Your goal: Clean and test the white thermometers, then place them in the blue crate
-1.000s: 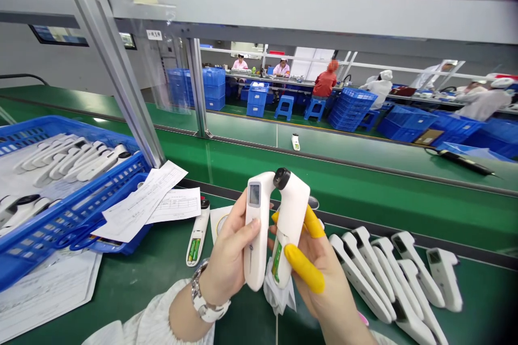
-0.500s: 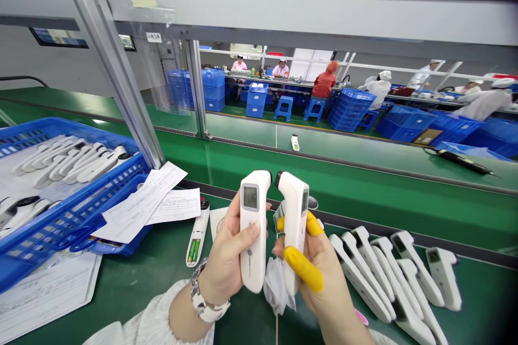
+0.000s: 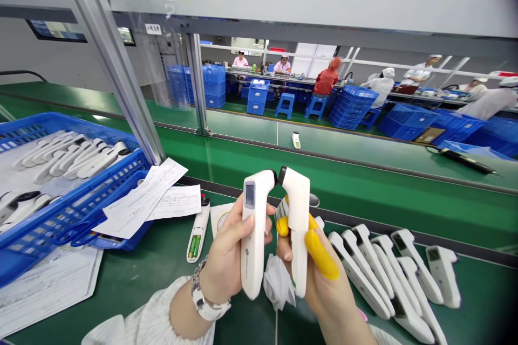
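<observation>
My left hand [image 3: 230,250] is wrapped round a white infrared thermometer [image 3: 256,237], its small grey screen facing me and my thumb on its front. In my right hand [image 3: 319,275], with yellow finger cots on thumb and finger, a second white infrared thermometer [image 3: 298,215] stands upright, turned side-on. The black sensor tips of both point at each other, almost touching. A crumpled white piece [image 3: 278,283] lies on the bench beneath them. Left of my hands rests an open-backed thermometer [image 3: 198,232] with green batteries showing. Several white thermometers [image 3: 372,275] lie in a row at the right.
A blue basket [image 3: 117,178] of thermometers stands at the left, with paper slips [image 3: 145,194] beside it. Another thermometer [image 3: 296,140] sits on the green conveyor behind. A metal post [image 3: 109,59] rises at the left. Several people work at a far line.
Both thermometers have turned: the right one from showing part of its screen to side-on, the left one slightly. Their tips have come closer together. The left screen's characters no longer show.
</observation>
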`<state>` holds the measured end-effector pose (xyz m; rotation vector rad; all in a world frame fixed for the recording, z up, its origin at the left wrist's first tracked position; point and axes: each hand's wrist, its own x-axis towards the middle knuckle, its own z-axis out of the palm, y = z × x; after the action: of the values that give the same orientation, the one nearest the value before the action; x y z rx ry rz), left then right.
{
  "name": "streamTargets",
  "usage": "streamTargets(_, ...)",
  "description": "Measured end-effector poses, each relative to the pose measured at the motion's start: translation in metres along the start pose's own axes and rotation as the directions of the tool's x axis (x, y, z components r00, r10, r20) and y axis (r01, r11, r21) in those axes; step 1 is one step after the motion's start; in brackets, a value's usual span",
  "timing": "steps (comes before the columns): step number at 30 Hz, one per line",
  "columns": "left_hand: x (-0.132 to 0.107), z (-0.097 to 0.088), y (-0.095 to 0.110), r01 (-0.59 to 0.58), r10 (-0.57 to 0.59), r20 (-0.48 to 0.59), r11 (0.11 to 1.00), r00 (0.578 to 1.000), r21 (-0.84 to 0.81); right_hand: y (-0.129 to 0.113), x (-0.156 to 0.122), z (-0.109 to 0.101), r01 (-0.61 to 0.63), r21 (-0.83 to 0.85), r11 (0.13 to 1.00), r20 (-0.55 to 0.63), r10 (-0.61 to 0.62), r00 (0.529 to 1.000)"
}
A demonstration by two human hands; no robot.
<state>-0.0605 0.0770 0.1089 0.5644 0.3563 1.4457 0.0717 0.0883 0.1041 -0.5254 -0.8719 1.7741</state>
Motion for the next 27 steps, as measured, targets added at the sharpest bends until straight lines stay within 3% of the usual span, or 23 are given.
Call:
streamTargets(8,0.003,0.000,-0.002,0.046,-0.044,0.021,0.988,0.999,-0.147,0.004,0.000,0.002,-0.045,0.061,0.997,-0.040,0.048,0.998)
streamTargets(14,0.004,-0.001,-0.006,0.028,-0.027,0.014,0.995,1.000,-0.095,0.008,0.003,0.005,-0.058,-0.022,0.998,-0.070,0.057,0.996)
streamTargets(27,0.004,-0.004,-0.009,-0.003,0.006,0.050,0.999,0.999,-0.052,0.011,0.002,0.005,-0.026,0.037,0.999,-0.076,0.028,0.997)
